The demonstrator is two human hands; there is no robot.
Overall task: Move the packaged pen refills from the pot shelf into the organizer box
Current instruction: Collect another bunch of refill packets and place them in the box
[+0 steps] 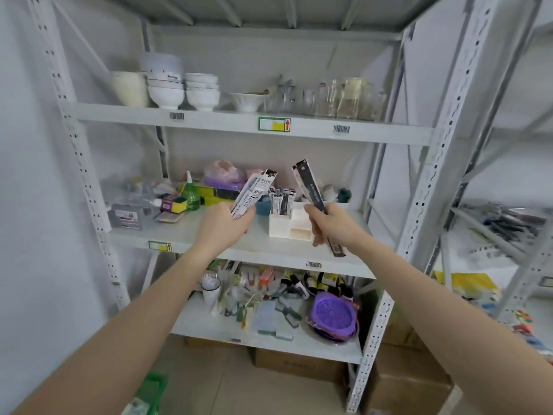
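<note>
Middle shelf point(263, 250): white organizer box point(288, 224) (refills inside), sponges point(173, 205), possibly.

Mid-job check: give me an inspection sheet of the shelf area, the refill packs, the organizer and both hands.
Surface: white metal shelving unit; middle shelf is the work level.
Job's things: white organizer box stands on the middle shelf with several refill packs upright in its left compartment; light refill packs and a dark refill pack are in the hands.
Clutter: green spray bottle, sponges, grey box on the middle shelf; bowls and glass jars above; purple strainer and brushes below.
Grippers: left hand grips the light packs; right hand grips the dark pack.
Cables: nothing seen.
Surroundings: cardboard boxes on the floor; second rack at right.
</note>
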